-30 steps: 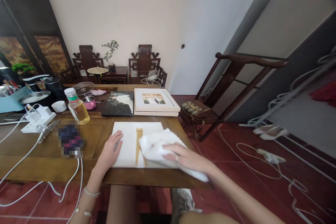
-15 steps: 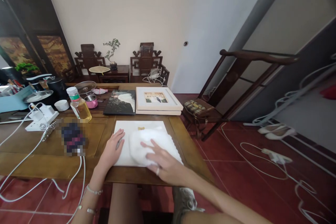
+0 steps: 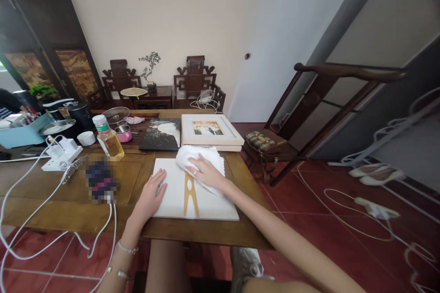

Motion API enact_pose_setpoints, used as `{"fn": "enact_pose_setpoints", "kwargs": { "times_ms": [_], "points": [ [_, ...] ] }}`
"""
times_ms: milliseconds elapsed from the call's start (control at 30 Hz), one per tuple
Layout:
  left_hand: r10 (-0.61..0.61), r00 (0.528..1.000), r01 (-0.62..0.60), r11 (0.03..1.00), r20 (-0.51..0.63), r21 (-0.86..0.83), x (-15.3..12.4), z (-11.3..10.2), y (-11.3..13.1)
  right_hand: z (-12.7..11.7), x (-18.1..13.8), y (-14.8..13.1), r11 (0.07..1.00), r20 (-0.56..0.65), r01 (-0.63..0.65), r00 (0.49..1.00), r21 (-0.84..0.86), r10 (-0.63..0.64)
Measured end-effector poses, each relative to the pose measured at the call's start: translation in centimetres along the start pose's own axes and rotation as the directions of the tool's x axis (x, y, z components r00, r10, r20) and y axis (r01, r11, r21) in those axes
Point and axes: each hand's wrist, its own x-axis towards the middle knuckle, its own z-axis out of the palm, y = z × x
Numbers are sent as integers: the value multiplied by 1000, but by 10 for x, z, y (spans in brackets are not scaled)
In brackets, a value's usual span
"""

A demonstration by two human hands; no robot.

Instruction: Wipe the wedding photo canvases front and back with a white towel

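Note:
A white flat panel [image 3: 175,197] with a golden strut [image 3: 190,194] down its middle lies face down near the front edge of the wooden table [image 3: 62,197]. My left hand [image 3: 152,194] rests flat on the panel's left edge, fingers stretched out. My right hand [image 3: 206,172] presses a white cloth [image 3: 192,155] onto the panel's far part, fingers spread over the cloth.
Beyond the panel lie a dark photo print [image 3: 161,133] and a stacked white picture frame [image 3: 210,130]. To the left stand an oil bottle [image 3: 108,137], a pink pot [image 3: 123,133], a power strip [image 3: 62,151] with white cables, and a blurred object [image 3: 100,181]. A wooden chair [image 3: 302,114] stands right.
My right hand has swept the cloth from the panel's near right corner across to its far edge, uncovering the golden strut. My left hand has stayed on the left edge.

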Motion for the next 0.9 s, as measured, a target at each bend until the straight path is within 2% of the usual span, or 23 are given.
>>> {"fn": "enact_pose_setpoints", "kwargs": {
  "times_ms": [133,267,367,433,567,700,800,900],
  "points": [
    [2,1000,-2,1000,-17,-9,0,2,-3,13,-36,-31,983,58,170,984,-67,-167],
    [27,1000,-27,1000,14,-4,0,2,-8,17,-84,-59,916,151,399,909,-49,-388],
    [41,998,-42,999,39,15,-1,3,-10,14,-92,-61,874,185,486,859,-8,-477],
    [45,998,-46,999,31,24,0,3,-10,10,-81,-53,892,171,451,880,-10,-443],
    [36,999,-36,999,6,24,0,3,-7,6,-33,-30,957,118,284,954,-64,-275],
    [12,1000,-12,1000,9,10,0,2,-3,5,7,-17,978,93,143,987,-155,-129],
    [10,1000,-10,1000,-2,-11,0,1,-3,7,9,-23,965,119,155,984,-210,-132],
    [14,1000,-14,1000,-8,-19,0,2,-4,7,-15,-40,949,179,237,963,-209,-201]
  ]
}}
